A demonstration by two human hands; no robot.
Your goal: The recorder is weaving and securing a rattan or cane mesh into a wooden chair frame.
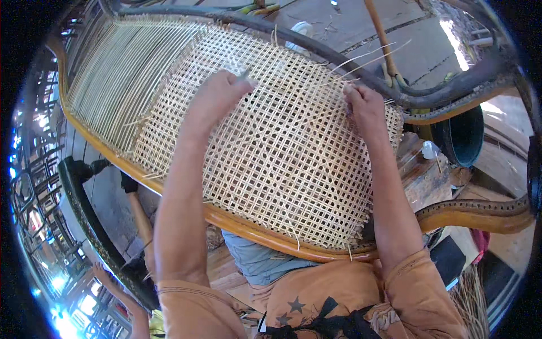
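Observation:
A woven cane panel point(282, 152) fills a curved wooden furniture frame point(243, 226) lying across my lap. Its left part is plain parallel strands point(113, 73); the right part is an open lattice. My left hand point(217, 93) rests on the lattice near the top middle, fingers pinched on a thin cane strand point(244, 72). My right hand point(364, 107) is at the panel's right edge beside the dark rim point(429, 93), fingers closed on a cane strand there. Loose strand ends point(367, 56) stick up past the rim.
A dark round bucket point(463, 135) stands right of the frame. A wooden block point(423, 172) with a small clear object lies under the right edge. A dark chair frame point(84, 209) is lower left, with another person's hand point(110, 279) near it. Cane strips point(471, 299) lie lower right.

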